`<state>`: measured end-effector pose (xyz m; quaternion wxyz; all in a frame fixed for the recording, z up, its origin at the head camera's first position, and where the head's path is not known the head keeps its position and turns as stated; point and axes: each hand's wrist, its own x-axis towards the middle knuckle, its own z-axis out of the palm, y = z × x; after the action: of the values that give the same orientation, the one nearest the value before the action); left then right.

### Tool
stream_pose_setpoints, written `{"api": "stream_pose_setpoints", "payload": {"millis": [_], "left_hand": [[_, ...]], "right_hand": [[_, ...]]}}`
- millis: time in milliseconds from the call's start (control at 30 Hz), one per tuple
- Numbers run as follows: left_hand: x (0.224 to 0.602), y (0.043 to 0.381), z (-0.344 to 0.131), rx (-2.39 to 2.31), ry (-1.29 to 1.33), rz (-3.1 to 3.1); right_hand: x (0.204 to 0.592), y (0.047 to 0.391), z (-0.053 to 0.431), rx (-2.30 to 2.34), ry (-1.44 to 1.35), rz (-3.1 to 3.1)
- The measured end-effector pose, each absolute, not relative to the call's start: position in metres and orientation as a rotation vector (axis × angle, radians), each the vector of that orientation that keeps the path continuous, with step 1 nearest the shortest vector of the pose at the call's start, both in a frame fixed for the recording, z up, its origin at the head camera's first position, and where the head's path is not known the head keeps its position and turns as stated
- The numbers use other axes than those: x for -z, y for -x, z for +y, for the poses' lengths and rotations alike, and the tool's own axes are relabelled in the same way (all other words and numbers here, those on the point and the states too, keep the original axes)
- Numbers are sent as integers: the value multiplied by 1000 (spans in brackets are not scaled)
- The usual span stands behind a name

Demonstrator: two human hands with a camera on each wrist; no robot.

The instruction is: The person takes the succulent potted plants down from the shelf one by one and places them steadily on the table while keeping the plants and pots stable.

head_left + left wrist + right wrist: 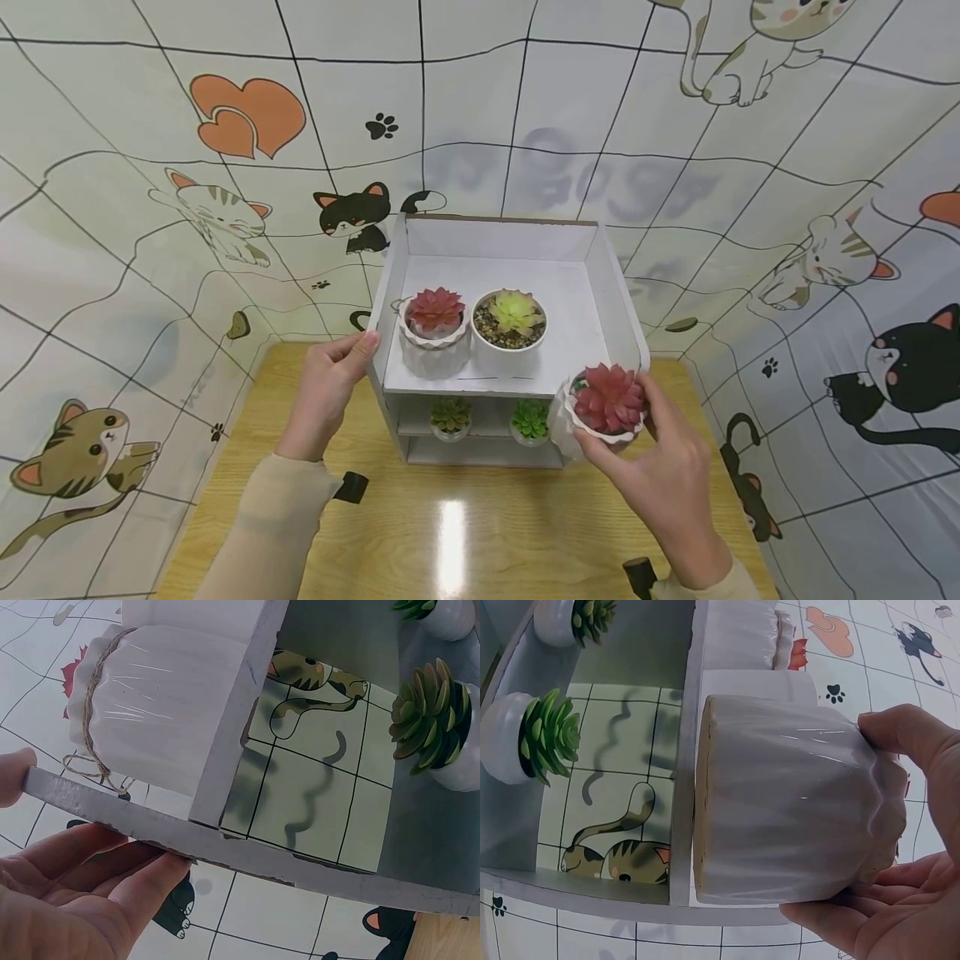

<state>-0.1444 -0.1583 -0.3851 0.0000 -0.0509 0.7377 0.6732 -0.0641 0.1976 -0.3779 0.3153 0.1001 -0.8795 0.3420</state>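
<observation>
My right hand (671, 471) grips a scalloped white pot (795, 802) by its rim, thumb on one side and fingers on the other. A red succulent (609, 398) grows in it. In the head view this pot overlaps the front right corner of a small white shelf unit (570, 308). My left hand (322, 396) pinches the shelf's left side panel (150, 823) between thumb and fingers. On the top shelf, a second white pot (437, 358) with a red succulent and twine round its neck sits beside a round white pot (510, 360) holding a yellow-green succulent.
Two small potted succulents, one brownish green (450, 414) and one bright green (530, 418), stand on the lower shelf. The unit rests on a wooden table (397, 533). Behind and at both sides hangs a white cloth (480, 100) printed with cats and grid lines.
</observation>
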Motion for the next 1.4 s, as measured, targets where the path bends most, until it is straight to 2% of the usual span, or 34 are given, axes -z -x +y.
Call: {"api": "stream_pose_setpoints", "payload": {"millis": [967,1400], "left_hand": [[385,145,-160,-2110,145,2332],[385,145,-160,-2099,156,2348]], "right_hand": [[385,55,204,-931,-217,-2328],[406,50,209,-984,-193,-2305]]}}
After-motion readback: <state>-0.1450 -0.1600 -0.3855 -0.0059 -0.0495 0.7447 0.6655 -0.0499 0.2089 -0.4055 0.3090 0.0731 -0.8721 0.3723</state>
